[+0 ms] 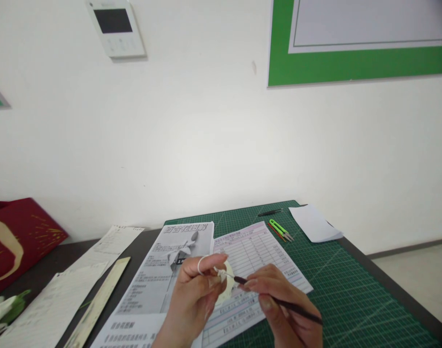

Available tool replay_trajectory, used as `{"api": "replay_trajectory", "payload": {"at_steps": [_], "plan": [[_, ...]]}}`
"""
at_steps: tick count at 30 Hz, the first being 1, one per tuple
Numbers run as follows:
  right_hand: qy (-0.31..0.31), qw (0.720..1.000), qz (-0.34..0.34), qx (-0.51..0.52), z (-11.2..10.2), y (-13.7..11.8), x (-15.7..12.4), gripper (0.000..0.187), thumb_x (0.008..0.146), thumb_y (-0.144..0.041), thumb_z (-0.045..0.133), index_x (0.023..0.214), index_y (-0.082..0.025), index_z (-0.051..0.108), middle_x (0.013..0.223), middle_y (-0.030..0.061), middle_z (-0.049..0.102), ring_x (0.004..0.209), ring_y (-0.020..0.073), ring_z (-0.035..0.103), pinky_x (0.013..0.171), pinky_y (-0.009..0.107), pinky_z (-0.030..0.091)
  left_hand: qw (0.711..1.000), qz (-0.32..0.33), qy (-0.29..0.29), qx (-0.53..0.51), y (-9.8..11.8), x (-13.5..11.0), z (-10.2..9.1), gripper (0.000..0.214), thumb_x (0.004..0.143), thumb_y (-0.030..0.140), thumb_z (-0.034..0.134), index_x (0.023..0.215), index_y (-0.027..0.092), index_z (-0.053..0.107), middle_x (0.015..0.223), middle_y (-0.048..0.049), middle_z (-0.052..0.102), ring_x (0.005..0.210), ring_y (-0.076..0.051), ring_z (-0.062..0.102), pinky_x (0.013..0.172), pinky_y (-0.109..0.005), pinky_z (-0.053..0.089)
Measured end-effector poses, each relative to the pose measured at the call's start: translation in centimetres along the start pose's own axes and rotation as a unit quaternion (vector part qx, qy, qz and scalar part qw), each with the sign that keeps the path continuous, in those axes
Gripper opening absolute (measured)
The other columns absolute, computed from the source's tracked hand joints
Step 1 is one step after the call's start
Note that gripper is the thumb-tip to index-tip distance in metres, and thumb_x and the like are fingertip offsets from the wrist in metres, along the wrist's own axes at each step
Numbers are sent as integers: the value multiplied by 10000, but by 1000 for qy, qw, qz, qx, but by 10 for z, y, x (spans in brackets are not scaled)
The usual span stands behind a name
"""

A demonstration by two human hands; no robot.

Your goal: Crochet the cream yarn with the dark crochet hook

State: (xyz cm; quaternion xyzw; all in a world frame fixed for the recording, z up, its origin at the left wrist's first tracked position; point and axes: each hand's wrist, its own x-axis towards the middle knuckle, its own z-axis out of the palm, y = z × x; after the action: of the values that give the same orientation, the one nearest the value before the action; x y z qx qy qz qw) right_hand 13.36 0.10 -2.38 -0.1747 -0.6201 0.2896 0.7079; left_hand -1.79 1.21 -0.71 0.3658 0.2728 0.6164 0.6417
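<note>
Green cutting mat [346, 295]; above it: left hand [196, 296], fingertips pinching cream yarn [222, 275]; right hand [283, 300], fingers closed round hook [301, 312]. Apparently mid-stitch; next loop wants even tension.

Matt, soft-looking yarn [221, 275] loops at the hands [194, 297], meeting a smooth-handled hook [297, 311] with a metal-looking shank. Beneath the hands, matt printed paper [252, 246] partly covers a plastic-looking mat [340, 285]; beyond them, snips [278, 226] pair smooth plastic with bare metal blades.

White yarn [222, 275] — its loops too small to tell apart.
</note>
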Motion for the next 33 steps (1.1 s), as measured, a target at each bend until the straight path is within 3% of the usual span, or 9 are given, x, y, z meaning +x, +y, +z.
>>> {"api": "replay_trajectory", "payload": {"at_steps": [6,12,19,22,27,30,33], "plan": [[42,990,101,93,-5,4,-4,168,870,-264,523,931,-234,676,755,44,653,727,185,597,623,309,491,999,-25,-29,-30,3,2,1,265,575,93,584,733,202,766,272,73,323,338,-45,216,423,-216,240],[42,984,126,123,-10,7,-2,162,867,-278,528,898,-227,679,733,36,632,707,178,592,612,299,484,994,-58,-67,-65,2,3,1,305,577,86,501,704,186,759,260,90,163,306,-48,134,385,-203,211],[45,976,153,148,-15,7,2,161,843,-297,571,832,-196,695,702,40,642,671,172,594,608,302,488,992,-59,-74,-82,2,2,4,348,565,66,470,710,190,761,261,87,124,311,-50,99,385,-186,206],[95,944,231,217,-13,9,4,143,813,-291,622,781,-181,707,705,27,670,626,137,626,596,250,514,993,-57,-75,-75,1,2,4,305,566,62,479,661,176,746,264,81,165,328,-54,102,384,-191,191],[127,841,395,347,-5,17,7,163,757,-291,698,766,-129,712,568,21,688,493,92,621,531,189,548,994,-45,-82,-59,-2,5,4,213,594,66,521,585,167,708,296,73,226,359,-58,151,414,-203,215],[137,806,436,377,-1,22,7,173,742,-278,717,782,-109,710,556,22,688,487,89,611,525,206,574,992,-48,-106,-54,-2,9,4,164,604,116,557,527,201,675,311,65,236,375,-71,183,416,-202,230],[153,792,442,394,0,26,6,161,734,-261,722,767,-104,704,555,14,680,476,83,599,522,216,581,982,-89,-166,-21,1,12,-1,128,577,250,626,457,211,650,306,47,280,355,-86,259,382,-215,265]]}}
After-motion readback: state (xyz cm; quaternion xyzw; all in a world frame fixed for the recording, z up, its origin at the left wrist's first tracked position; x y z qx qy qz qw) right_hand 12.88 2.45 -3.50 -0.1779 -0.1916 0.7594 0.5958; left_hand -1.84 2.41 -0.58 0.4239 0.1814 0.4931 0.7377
